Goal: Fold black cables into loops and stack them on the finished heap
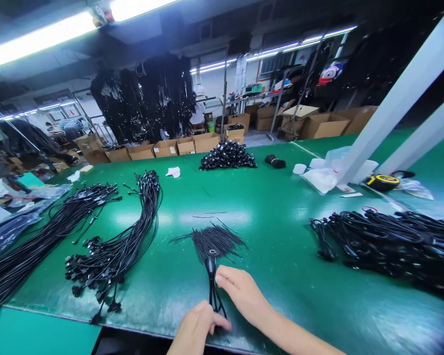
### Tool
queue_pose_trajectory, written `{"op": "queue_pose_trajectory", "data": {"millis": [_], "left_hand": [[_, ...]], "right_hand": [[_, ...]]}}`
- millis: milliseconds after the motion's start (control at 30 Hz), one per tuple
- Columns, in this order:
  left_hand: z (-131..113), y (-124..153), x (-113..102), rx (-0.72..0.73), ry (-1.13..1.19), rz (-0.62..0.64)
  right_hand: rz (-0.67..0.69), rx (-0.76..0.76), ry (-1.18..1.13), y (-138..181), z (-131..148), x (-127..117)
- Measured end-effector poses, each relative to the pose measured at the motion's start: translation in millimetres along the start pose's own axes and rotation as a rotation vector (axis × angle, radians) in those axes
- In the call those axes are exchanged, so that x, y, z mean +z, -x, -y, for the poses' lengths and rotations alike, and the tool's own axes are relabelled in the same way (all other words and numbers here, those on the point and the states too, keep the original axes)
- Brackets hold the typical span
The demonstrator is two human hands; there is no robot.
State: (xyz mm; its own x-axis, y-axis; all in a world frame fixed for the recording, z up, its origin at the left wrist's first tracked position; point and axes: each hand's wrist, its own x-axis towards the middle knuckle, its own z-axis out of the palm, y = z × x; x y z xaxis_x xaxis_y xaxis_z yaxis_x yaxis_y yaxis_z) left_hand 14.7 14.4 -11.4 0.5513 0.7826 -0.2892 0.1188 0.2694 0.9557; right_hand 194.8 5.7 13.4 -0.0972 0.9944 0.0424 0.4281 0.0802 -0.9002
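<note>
Black strips beyond looped cable

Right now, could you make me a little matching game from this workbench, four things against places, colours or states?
1. Tape measure
2. Bundled cable
3. Cardboard boxes
4. Small parts

A. Beyond the far edge of the green table
B. Heaped on the table
C. Yellow and black
D. At the left hand and right hand

Pairs: 1-C, 2-D, 3-A, 4-B
</note>
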Motion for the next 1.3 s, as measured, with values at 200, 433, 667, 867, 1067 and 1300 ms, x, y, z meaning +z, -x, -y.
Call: {"op": "queue_pose_trajectory", "data": {"millis": [200,433,667,867,1067,1300], "left_hand": [[-6,1,5,0.074,0.047,-0.040],[-7,12,13,0.186,0.078,-0.145],[-22,0,18,0.070,0.612,-0.374],[-35,-7,34,0.003,0.834,-0.414],[-41,-8,39,-0.008,0.942,-0.336],[-30,-8,32,0.065,1.013,-0.153]], "right_hand": [[0.221,0.132,-0.496,13,14,21],[0.436,0.473,-0.823,20,13,18],[0.156,0.155,-0.325,20,4,-22],[0.006,-0.089,-0.236,34,12,8],[-0.187,-0.258,-0.083,38,-6,43],[-0.256,-0.328,0.050,34,-7,37]]}}
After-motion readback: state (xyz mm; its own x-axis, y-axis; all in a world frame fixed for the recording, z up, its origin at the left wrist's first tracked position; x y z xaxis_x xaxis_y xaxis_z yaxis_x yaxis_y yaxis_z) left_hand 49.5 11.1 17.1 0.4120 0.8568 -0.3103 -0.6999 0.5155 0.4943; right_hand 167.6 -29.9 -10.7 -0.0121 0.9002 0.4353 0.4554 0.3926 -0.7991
